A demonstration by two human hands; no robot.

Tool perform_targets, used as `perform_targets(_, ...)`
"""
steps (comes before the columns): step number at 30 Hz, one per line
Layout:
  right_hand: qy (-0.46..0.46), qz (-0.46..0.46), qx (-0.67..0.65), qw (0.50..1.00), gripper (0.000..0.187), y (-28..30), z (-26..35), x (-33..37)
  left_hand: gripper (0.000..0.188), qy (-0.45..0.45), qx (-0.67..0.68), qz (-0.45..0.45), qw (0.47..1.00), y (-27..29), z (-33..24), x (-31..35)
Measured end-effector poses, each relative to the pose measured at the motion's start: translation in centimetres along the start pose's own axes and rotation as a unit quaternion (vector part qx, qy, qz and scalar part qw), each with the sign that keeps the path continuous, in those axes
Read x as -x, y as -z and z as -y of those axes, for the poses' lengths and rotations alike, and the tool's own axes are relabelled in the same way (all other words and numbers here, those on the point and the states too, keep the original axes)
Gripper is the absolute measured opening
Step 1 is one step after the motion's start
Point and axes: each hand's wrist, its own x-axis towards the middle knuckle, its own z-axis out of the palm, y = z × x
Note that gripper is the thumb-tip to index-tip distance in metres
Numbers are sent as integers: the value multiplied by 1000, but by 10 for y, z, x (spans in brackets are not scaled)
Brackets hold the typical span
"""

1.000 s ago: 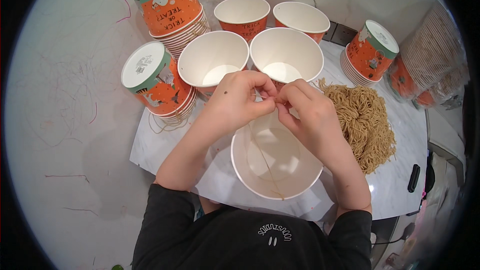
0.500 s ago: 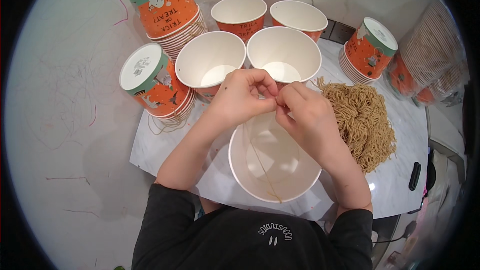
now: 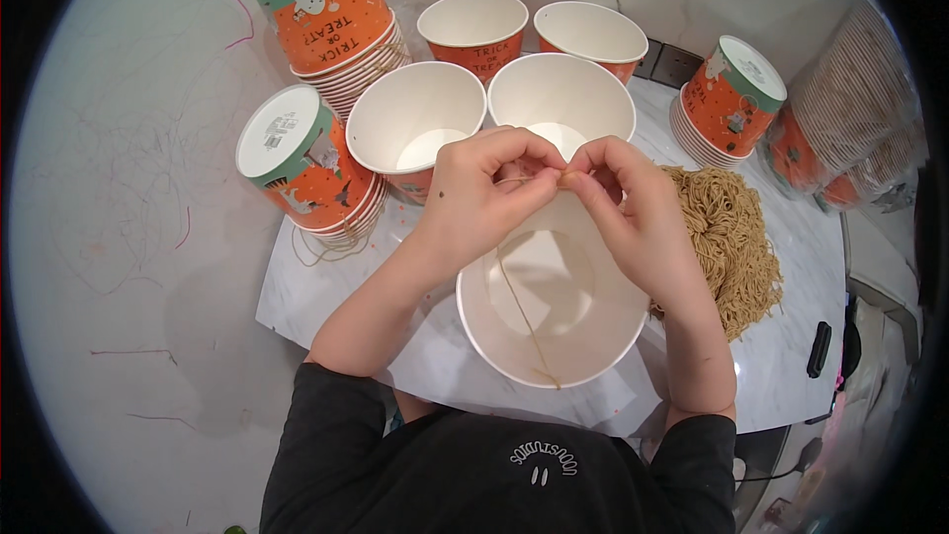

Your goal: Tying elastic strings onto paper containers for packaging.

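Observation:
In front of me a large white-lined paper bucket (image 3: 603, 336) stands with its mouth up. A thin tan cord (image 3: 520, 300) crosses its mouth to the near rim. Over the far rim, my left hand (image 3: 481, 193) and my right hand (image 3: 633, 208) meet, fingertips pinched together on the cord. A short length of it shows between the left fingers. My hands hide the far rim and whatever is formed there. A thick bundle of tan cords (image 3: 732, 252) lies beside my right forearm.
Open buckets stand behind my hands, including a left one (image 3: 395, 119) and a right one (image 3: 593, 89). Upside-down orange stacks stand at left (image 3: 306, 163) and far right (image 3: 732, 94). Plastic-wrapped buckets (image 3: 850, 89) are at the right edge, above a small black object (image 3: 819, 349).
Both hands have shifted slightly, the right one turning so its thumb shows more. The bucket has moved a little to the right and away from me.

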Motion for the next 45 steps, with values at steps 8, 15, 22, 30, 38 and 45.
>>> perform_targets(8, -15, 23, -87, 996, 11, 0, -11, -8, 11, -38, -63, -8, 997, 2, -10, 4)
perform_targets(15, -51, 20, -78, 995, 14, 0, -19, -10, 11, -1, -18, 1, 1000, 5, -3, 1)
perform_targets(22, -22, -8, -27, 999, 15, -8, -10, -5, 14, 34, -23, 15, 999, 7, -3, -1)
perform_targets(30, 42, -16, 38, 998, 12, -7, -13, -5, 10, 38, -9, 19, 999, 6, 1, -4)
perform_targets(38, -2, 47, -17, 999, 10, -5, -28, -9, 8, 128, -72, 98, 984, 19, -5, -9)
perform_targets(45, -16, 72, -86, 994, 10, -7, -21, -8, 12, 62, -39, 128, 989, 24, 3, -6)
